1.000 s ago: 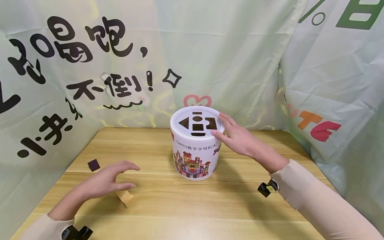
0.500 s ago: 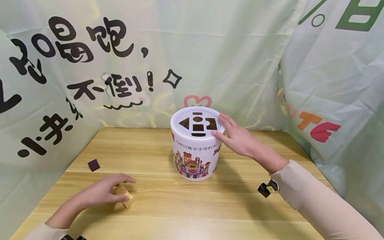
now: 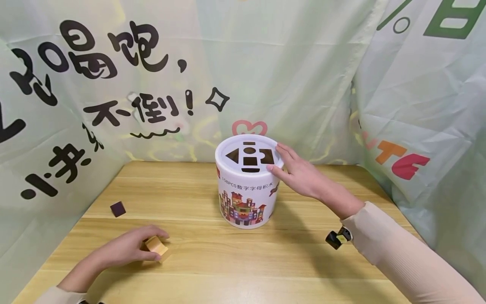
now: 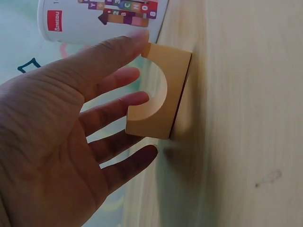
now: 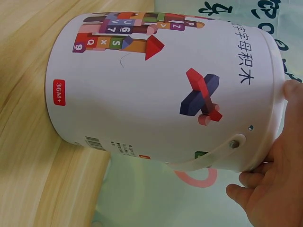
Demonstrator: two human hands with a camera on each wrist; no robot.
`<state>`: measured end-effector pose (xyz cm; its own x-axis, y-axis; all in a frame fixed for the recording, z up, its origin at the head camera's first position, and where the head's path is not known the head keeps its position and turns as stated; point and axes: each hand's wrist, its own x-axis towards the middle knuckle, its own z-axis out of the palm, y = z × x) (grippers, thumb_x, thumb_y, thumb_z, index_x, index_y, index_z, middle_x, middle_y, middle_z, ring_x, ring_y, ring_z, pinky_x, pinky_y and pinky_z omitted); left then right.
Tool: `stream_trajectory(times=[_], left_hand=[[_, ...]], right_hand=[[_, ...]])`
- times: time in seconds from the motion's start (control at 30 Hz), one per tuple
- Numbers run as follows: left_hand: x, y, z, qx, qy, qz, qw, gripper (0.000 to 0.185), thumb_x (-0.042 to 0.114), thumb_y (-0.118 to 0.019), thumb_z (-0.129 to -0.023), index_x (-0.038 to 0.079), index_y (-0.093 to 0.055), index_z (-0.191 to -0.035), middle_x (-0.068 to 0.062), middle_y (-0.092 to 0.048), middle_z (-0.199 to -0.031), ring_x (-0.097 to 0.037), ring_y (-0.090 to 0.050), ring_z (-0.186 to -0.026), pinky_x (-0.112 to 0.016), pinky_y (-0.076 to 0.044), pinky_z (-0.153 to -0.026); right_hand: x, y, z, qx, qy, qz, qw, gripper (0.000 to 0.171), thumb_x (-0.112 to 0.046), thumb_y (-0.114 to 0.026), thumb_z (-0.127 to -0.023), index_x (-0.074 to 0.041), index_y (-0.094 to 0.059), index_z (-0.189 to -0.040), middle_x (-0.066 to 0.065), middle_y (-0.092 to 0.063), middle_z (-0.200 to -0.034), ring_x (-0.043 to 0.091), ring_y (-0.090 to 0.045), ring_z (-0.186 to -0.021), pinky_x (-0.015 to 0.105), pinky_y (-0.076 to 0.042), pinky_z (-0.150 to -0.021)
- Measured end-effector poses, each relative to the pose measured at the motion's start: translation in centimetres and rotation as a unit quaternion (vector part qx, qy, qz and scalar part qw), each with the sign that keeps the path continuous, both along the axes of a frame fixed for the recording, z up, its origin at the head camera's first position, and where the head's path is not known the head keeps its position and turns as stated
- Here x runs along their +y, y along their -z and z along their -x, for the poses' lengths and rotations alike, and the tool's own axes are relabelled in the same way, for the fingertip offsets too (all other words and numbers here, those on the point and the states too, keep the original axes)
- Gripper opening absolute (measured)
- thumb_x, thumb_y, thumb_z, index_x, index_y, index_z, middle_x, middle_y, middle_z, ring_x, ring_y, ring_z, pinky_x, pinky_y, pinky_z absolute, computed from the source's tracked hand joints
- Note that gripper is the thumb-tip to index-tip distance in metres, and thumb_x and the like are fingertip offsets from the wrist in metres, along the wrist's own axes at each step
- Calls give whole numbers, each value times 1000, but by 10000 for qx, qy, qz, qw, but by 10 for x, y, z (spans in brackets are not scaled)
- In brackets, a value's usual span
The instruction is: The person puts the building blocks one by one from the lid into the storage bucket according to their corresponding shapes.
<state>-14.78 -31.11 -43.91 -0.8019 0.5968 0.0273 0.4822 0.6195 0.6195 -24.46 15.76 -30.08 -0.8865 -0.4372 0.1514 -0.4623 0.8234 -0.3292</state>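
Observation:
My left hand (image 3: 152, 245) grips a pale wooden arch block (image 3: 157, 246) at the near left of the table. In the left wrist view the block (image 4: 163, 94) shows a half-round cut-out, and my left hand (image 4: 138, 68) has its thumb on one end and its fingers on the other. My right hand (image 3: 276, 157) rests on the right rim of a white toy bucket (image 3: 247, 190), fingers fairly straight, thumb against the side. The bucket's lid (image 3: 248, 145) has dark shape holes. The right wrist view shows the bucket (image 5: 156, 85) side-on with my right hand (image 5: 270, 194) at its top edge.
A small dark purple block (image 3: 118, 208) lies on the wooden table (image 3: 228, 261) to the left, apart from my left hand. Pale green printed curtains (image 3: 284, 63) close off the back and both sides. The bucket stands at mid-table near the back.
My left hand came down over the wooden block and closed its fingers round it. The right hand and the bucket stayed still.

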Motion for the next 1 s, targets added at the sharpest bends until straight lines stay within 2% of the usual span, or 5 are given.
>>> stream_trajectory(times=[0.23,0.37,0.5,0.73,1.0], left_hand=[[-7,0,0,-149,-39,-37,9999,49,41,-75,-85,11,-63,-121,-6,-63,-117,-5,-57,-88,-24,-52,-71],[-7,-1,0,-69,10,84,9999,47,42,-76,-82,14,-64,-118,-1,-63,-113,-5,-55,-86,-24,-50,-69],[-2,-1,-2,205,-30,412,9989,42,46,-74,-84,19,-65,-115,3,-62,-112,-3,-55,-85,-24,-51,-69],[12,-7,-5,531,-486,1350,9882,47,61,-65,-85,21,-65,-111,7,-59,-113,1,-53,-79,-33,-51,-74],[13,-11,-3,451,-381,1339,9892,31,50,-69,-88,22,-64,-102,7,-57,-108,3,-52,-72,-26,-49,-64]], right_hand=[[0,-1,0,25,12,52,10000,87,-69,-31,-96,-10,-14,-158,9,-9,-163,43,-32,-138,59,-29,-110],[0,0,1,84,12,105,9999,87,-69,-32,-96,-9,-16,-157,10,-12,-163,42,-34,-137,58,-30,-110],[0,1,1,105,4,92,9999,87,-69,-33,-96,-9,-17,-157,10,-12,-163,42,-34,-137,57,-30,-110],[1,1,1,78,-2,77,9999,87,-69,-32,-96,-10,-16,-158,10,-12,-163,43,-34,-137,59,-29,-110],[0,0,0,35,5,63,10000,87,-69,-32,-96,-10,-15,-158,9,-11,-163,43,-32,-138,58,-29,-110]])
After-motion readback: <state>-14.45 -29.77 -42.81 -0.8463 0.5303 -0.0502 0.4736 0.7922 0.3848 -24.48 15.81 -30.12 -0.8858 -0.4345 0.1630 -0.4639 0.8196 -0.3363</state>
